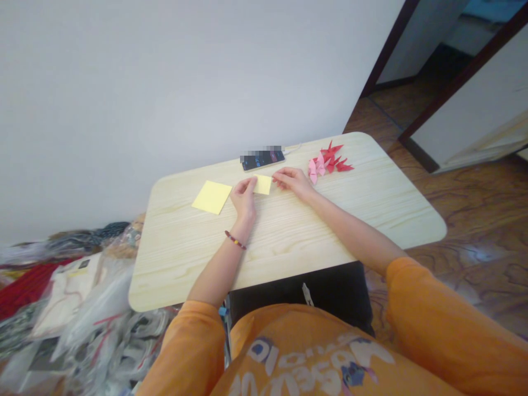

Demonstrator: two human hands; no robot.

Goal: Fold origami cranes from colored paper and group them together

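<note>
A small folded yellow paper (263, 185) is pinched between the thumb and fingers of my left hand (244, 199), just above the table. My right hand (292, 181) is at the paper's right edge, its thumb and fingertips closed at the upper right corner. To the left of my left hand lies a larger square of yellow paper (212, 197), flat on the table; whether it is one sheet or a stack I cannot tell. Beyond my right hand, several folded paper cranes sit in a cluster, with pink ones (316, 167) in front and red ones (331, 154) behind.
A phone (263, 159) with a lit screen and a white cable rests at the back of the light wood table (297, 236), near the wall. Bagged clothes (91, 302) are piled on the left. A black seat (342, 291) stands under the front edge, and a doorway opens at the right.
</note>
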